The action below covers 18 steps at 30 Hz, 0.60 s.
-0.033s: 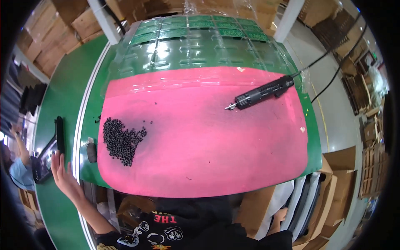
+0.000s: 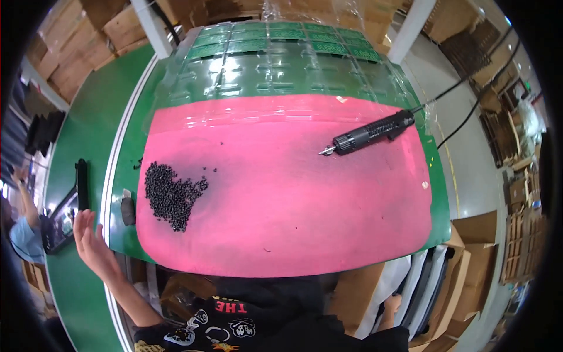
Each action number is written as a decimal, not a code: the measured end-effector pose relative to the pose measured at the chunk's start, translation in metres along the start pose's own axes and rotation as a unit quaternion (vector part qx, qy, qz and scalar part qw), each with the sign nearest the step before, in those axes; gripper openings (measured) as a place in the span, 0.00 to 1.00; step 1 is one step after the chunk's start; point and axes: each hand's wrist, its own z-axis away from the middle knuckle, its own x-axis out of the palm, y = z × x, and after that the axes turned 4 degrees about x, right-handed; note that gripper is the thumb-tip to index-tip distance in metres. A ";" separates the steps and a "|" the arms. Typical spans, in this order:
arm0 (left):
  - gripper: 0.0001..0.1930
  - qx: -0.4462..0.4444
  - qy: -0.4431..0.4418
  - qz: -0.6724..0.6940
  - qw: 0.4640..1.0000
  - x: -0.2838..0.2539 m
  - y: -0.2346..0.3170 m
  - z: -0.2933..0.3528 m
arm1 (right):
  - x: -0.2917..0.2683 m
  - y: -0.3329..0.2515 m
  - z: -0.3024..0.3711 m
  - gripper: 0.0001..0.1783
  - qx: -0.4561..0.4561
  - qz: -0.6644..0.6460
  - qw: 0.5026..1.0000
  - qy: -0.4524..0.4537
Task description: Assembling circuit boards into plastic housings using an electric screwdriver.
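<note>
My left hand is raised over the left edge of the workbench, palm upward, fingers apart and slightly bent, holding nothing. Nearest to it is a black-framed panel lying on the green conveyor; the fingertips come close to its edge, and I cannot tell whether they touch. Low on the right, my right hand is beside upright panels in white foam sleeves in a carton; its fingers are mostly hidden. A black electric screwdriver lies on the pink mat. A pile of small black screws sits at the mat's left.
Clear plastic trays with green circuit boards stand along the far side of the bench. A small dark cylinder stands left of the mat. The screwdriver's cable runs up to the right. Another person's arm shows far left.
My left hand has shifted slightly right, and its fingers are a little more bent. The whole view has moved slightly. The screwdriver and the screws stay where they were on the mat.
</note>
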 end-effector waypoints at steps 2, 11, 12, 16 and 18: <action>0.16 0.036 -0.088 0.063 0.993 0.033 -0.001 0.021 | -0.020 0.035 -0.034 0.25 -0.123 -0.018 0.989 -0.080; 0.24 0.172 -0.678 0.341 0.628 0.173 0.027 0.260 | -0.219 0.008 0.047 0.13 -0.200 -0.376 0.894 -0.136; 0.29 0.200 -0.717 0.328 0.582 0.175 0.020 0.285 | -0.246 0.011 0.048 0.12 -0.194 -0.381 0.891 -0.152; 0.42 0.200 -0.800 0.270 0.497 0.175 0.014 0.349 | -0.379 -0.058 0.128 0.22 -0.058 -0.526 0.838 -0.130; 0.51 0.204 -0.733 0.379 0.527 0.176 0.018 0.363 | -0.423 -0.098 0.169 0.21 -0.045 -0.665 0.737 -0.109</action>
